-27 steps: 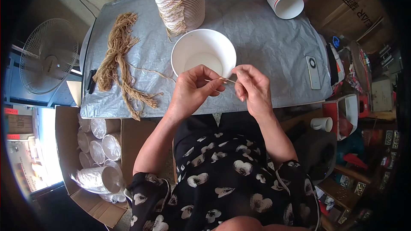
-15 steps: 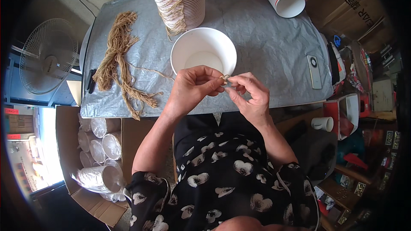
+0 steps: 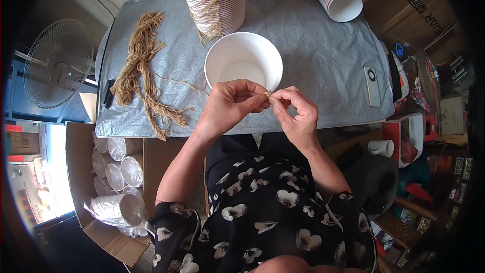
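A white paper bucket [image 3: 243, 50] stands on the grey-covered table, its mouth turned toward me. At its near rim my left hand [image 3: 233, 102] pinches a piece of tan cord [image 3: 268, 93] between thumb and forefinger. My right hand [image 3: 298, 114] grips the same cord from the other side, fingertips almost touching the left ones. A thin strand [image 3: 182, 82] runs from a loose bundle of tan cords [image 3: 139, 65] on the left toward my left hand. What part of the cord passes through the bucket is hidden by my fingers.
Behind the bucket rises a tall stack of paper buckets [image 3: 214, 12] with cords hanging down its side. More stacked buckets [image 3: 343, 5] lie at the far right. A phone [image 3: 372, 87] rests near the right edge. A fan [image 3: 59, 71] and a carton [image 3: 146, 172] of wrapped buckets are left.
My right fingertips have closed in on the cord beside my left ones, and the small loop between them has drawn smaller. The view has shifted slightly.
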Demonstrator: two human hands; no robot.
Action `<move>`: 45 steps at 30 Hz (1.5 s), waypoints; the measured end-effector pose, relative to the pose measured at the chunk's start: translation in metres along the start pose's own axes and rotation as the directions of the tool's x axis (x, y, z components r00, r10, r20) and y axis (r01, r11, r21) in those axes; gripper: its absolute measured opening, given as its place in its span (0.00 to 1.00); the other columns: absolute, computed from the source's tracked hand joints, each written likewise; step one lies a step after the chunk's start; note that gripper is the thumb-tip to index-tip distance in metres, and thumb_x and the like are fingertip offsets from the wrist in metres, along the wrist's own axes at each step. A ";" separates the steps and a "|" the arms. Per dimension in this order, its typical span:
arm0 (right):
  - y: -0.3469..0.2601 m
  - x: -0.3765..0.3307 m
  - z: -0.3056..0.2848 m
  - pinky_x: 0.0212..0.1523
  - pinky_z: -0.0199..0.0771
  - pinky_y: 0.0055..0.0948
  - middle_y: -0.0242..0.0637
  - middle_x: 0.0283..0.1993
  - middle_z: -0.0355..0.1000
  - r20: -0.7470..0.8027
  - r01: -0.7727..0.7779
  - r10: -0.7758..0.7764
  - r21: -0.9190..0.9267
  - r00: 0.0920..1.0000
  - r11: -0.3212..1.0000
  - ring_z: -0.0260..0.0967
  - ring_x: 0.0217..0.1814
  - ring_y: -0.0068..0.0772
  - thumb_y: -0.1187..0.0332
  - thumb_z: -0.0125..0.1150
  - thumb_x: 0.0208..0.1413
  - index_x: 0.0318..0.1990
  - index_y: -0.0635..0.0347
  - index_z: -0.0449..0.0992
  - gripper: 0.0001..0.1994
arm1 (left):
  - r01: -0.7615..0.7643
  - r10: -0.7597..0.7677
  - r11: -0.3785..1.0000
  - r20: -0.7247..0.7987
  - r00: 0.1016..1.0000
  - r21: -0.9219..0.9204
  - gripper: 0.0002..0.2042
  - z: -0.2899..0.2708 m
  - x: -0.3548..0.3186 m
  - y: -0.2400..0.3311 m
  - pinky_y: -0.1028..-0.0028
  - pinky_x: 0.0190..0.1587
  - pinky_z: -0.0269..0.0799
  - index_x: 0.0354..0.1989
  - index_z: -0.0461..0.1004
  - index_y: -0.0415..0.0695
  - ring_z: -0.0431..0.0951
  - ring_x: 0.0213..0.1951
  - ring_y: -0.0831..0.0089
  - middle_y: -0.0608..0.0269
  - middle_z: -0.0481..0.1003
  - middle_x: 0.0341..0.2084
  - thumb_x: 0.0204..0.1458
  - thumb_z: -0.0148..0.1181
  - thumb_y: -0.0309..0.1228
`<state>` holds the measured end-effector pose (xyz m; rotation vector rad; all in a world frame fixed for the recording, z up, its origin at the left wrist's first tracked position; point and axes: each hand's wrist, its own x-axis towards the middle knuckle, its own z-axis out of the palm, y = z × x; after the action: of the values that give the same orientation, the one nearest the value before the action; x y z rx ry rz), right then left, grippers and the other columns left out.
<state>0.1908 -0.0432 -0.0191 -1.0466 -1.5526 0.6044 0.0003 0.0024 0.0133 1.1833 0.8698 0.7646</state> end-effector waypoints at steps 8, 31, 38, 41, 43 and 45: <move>-0.002 0.001 0.000 0.36 0.72 0.19 0.27 0.34 0.77 0.056 -0.240 0.234 0.206 0.971 0.949 0.71 0.33 0.15 0.76 0.66 0.61 0.39 0.65 0.80 0.02 | -0.040 0.042 0.999 -0.069 0.997 0.028 0.06 0.005 0.000 -0.002 0.77 0.42 0.83 0.41 0.80 0.31 0.85 0.37 0.74 0.56 0.84 0.34 0.60 0.64 0.22; 0.001 0.003 -0.007 0.25 0.63 0.19 0.27 0.24 0.72 0.172 -0.537 0.532 0.507 0.829 0.674 0.63 0.23 0.15 0.67 0.66 0.63 0.36 0.63 0.81 0.08 | -0.176 0.197 0.960 -0.081 0.977 0.220 0.06 0.013 -0.005 -0.008 0.76 0.39 0.82 0.40 0.83 0.33 0.85 0.35 0.76 0.59 0.85 0.31 0.56 0.67 0.22; -0.001 0.017 -0.013 0.16 0.51 0.14 0.24 0.23 0.70 0.285 -0.618 0.550 0.410 0.785 0.670 0.54 0.16 0.08 0.69 0.61 0.67 0.42 0.66 0.80 0.08 | -0.183 0.196 0.959 -0.038 0.980 0.217 0.05 0.009 -0.004 -0.011 0.76 0.40 0.81 0.38 0.81 0.32 0.85 0.36 0.76 0.61 0.84 0.30 0.58 0.66 0.22; -0.002 0.018 -0.017 0.15 0.50 0.14 0.25 0.24 0.72 0.328 -0.614 0.519 0.430 0.789 0.661 0.53 0.15 0.07 0.71 0.61 0.66 0.43 0.66 0.80 0.07 | -0.165 0.171 0.970 -0.022 0.985 0.180 0.04 0.009 -0.004 -0.009 0.76 0.40 0.82 0.38 0.80 0.33 0.85 0.36 0.75 0.61 0.83 0.30 0.58 0.65 0.22; 0.000 0.017 -0.017 0.15 0.49 0.14 0.25 0.25 0.72 0.334 -0.616 0.518 0.427 0.788 0.662 0.52 0.16 0.07 0.71 0.62 0.65 0.43 0.66 0.79 0.06 | -0.158 0.164 0.975 -0.025 0.986 0.156 0.04 0.010 -0.004 -0.007 0.76 0.40 0.82 0.37 0.80 0.33 0.85 0.36 0.75 0.61 0.83 0.30 0.58 0.65 0.21; 0.001 0.016 -0.019 0.16 0.48 0.15 0.24 0.26 0.73 0.340 -0.618 0.517 0.424 0.786 0.662 0.50 0.16 0.07 0.72 0.63 0.64 0.43 0.66 0.79 0.06 | -0.151 0.156 0.980 -0.027 0.987 0.130 0.03 0.009 -0.004 -0.006 0.76 0.41 0.82 0.36 0.79 0.33 0.85 0.37 0.74 0.61 0.83 0.30 0.57 0.65 0.21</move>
<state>0.2090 -0.0314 -0.0071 -1.0628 -1.0784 1.5206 0.0073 -0.0063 0.0091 1.3656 0.8757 0.8683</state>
